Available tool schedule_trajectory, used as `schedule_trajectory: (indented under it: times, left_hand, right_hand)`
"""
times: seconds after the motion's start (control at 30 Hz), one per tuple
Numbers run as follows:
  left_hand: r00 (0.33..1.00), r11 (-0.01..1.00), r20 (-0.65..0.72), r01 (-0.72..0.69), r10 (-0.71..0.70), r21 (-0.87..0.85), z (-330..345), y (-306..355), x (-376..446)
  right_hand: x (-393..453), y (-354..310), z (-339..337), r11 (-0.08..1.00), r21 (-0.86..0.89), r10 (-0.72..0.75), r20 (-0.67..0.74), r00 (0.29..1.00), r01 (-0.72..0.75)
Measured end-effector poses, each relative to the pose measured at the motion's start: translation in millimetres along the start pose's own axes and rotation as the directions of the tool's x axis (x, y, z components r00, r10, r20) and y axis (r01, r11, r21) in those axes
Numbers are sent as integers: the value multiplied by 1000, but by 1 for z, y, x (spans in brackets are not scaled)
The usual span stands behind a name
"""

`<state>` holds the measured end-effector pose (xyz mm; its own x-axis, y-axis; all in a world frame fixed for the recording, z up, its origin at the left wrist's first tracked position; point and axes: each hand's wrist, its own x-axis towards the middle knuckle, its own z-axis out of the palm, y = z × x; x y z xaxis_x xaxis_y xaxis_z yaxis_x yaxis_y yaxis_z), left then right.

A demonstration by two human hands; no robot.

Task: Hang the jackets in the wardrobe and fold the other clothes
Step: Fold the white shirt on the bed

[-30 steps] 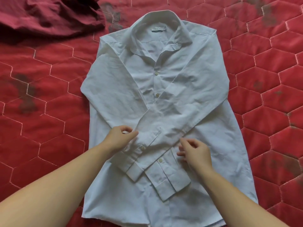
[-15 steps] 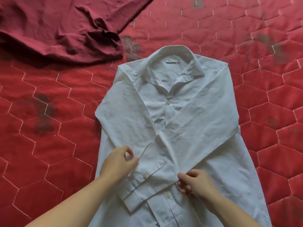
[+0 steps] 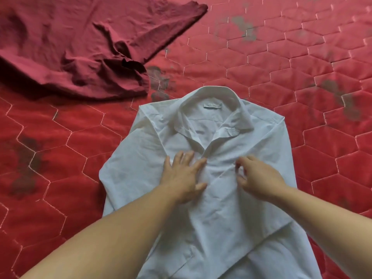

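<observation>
- Shirt (image 3: 221, 208), white and long-sleeved, lay face up in the lower centre of the frame on a red quilted bed cover (image 3: 302, 67), its collar (image 3: 217, 95) pointing toward the top of the frame.
- Sleeves were folded inward and crossed over the chest, a placement that looked meant to narrow the shirt into a rectangle before folding it in half.
- Left hand (image 3: 183, 176) rested palm down on the shirt just below the open collar, fingers straight and spread apart, apparently pressing the crossed sleeves flat.
- Right hand (image 3: 257, 178) hovered just beside it at centre right, fingers (image 3: 240, 162) loosely curled; whether they pinched any cloth could not be told.
- Both bare forearms reached in from the bottom edge and hid parts of the shirt's lower front.
- Dark red garment (image 3: 80, 47) lay crumpled and unfolded in the upper left of the frame, apart from the shirt, probably awaiting its own turn.
- Bed cover showed hexagon stitching and several dark grey patches, some near the collar.
- Nothing lay on the shirt but the hands, so nothing seemed to block the fold.
- No wardrobe or jacket was visible.
</observation>
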<state>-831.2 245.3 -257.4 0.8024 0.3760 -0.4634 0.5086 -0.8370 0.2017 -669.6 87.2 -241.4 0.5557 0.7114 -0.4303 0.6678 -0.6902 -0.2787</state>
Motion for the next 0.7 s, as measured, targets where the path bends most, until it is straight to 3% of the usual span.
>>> schedule_trajectory:
  times: [0.13,0.27,0.5,0.7]
  left_hand:
    - [1000,1000,0,-24,24,16,-4,-12,29]
    - [999,999,-21,-34,34,-5,14,-15,29]
    - [998,998,-33,-50,49,-37,17,-18,32]
    - [998,997,3,-68,68,-47,18,-22,35]
  right_hand:
    - [61,-8,-30,993,114,34,-175,984,-15]
    - [120,-28,-57,941,330,207,-402,892,-70]
    - [173,-28,-70,836,497,409,-283,868,-232]
    - [153,-32,-76,931,345,272,-440,856,-119]
